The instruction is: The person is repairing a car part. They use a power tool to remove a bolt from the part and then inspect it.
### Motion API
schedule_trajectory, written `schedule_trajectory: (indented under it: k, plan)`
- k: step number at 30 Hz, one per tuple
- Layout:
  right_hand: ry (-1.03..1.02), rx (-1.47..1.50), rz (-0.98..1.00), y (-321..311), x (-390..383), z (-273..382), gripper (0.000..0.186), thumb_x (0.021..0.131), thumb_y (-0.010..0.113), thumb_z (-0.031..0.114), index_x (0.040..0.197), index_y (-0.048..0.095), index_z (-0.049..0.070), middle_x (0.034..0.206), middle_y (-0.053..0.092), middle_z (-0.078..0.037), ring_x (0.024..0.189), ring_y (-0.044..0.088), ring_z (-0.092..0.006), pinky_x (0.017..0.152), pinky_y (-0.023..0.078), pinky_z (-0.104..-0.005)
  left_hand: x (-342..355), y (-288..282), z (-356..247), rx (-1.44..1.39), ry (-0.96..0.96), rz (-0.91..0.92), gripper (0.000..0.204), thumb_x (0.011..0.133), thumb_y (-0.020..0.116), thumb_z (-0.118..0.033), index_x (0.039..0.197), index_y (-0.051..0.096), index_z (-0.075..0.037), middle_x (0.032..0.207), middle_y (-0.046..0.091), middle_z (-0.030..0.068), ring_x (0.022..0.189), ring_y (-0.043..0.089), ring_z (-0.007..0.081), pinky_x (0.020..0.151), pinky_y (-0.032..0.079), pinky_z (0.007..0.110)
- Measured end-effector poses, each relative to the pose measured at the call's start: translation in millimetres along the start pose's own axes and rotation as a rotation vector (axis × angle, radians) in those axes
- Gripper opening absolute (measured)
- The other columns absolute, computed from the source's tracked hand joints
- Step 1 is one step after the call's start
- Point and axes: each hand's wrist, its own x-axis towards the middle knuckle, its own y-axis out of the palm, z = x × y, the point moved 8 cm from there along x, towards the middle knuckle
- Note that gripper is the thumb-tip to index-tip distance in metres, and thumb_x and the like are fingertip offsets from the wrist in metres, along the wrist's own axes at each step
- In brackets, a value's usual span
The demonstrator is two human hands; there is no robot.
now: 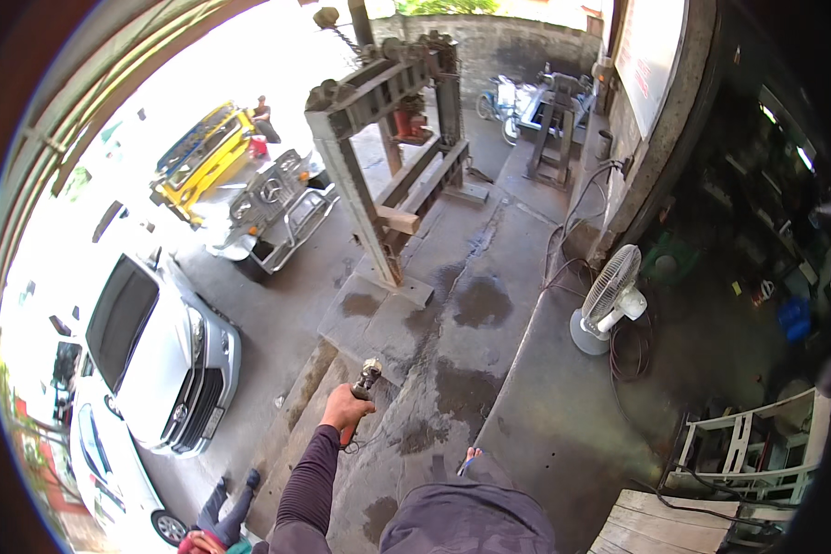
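Observation:
My left hand (345,406) grips a hand-held power tool (350,434) with an orange body and a metal head (370,373), held out over the stained concrete floor (452,388). Its fingers are wrapped round the tool, and something thin like a cord hangs below it. A sandalled foot (473,458) shows below and to the right of the tool, beyond my dark clothing (462,517). My right hand is not in view.
A steel press frame (343,171) stands ahead, bicycle (505,109) behind. A fan (608,295), cables (630,365) and metal frame (748,434) lie right. Left: silver car (138,342), yellow vehicle (194,175), chrome-grilled vehicle (268,212), seated person (261,120); another person's legs (231,512) lie lower left.

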Motion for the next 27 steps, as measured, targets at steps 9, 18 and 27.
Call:
schedule_trajectory:
  k: [9,18,27]
  plan:
    - [-0.106,-0.018,0.397,146.0,81.3,260.8,0.042,0.082,0.068,0.038,0.084,0.073,-0.004,0.091,0.074,-0.021,0.089,0.071,-0.0343,0.079,0.057,-0.0369,264.9,42.1,-19.2,0.242,0.073,0.250,0.036,0.067,0.086,-0.030,0.090,0.076,-0.004,0.088,0.074,0.0208,0.090,0.071,0.0384,0.080,0.055,0.046]
    - [0.172,0.588,0.214,107.0,164.8,520.4,0.021,0.075,0.066,0.012,0.076,0.070,-0.009,0.072,0.072,-0.019,0.069,0.071,-0.0318,0.066,0.053,-0.0438,478.7,74.9,-43.5,0.203,-0.004,0.333,0.035,0.069,0.083,-0.030,0.093,0.074,-0.006,0.092,0.074,0.0199,0.093,0.070,0.0390,0.082,0.054,0.046]
    - [0.056,0.313,0.465,76.4,313.5,775.3,0.026,0.069,0.074,0.019,0.079,0.075,-0.004,0.082,0.074,-0.024,0.081,0.075,-0.0341,0.075,0.057,-0.0431,683.1,87.2,-199.7,0.262,0.031,0.411,0.037,0.070,0.083,-0.029,0.097,0.073,-0.005,0.087,0.074,0.0189,0.089,0.071,0.0388,0.081,0.054,0.046]
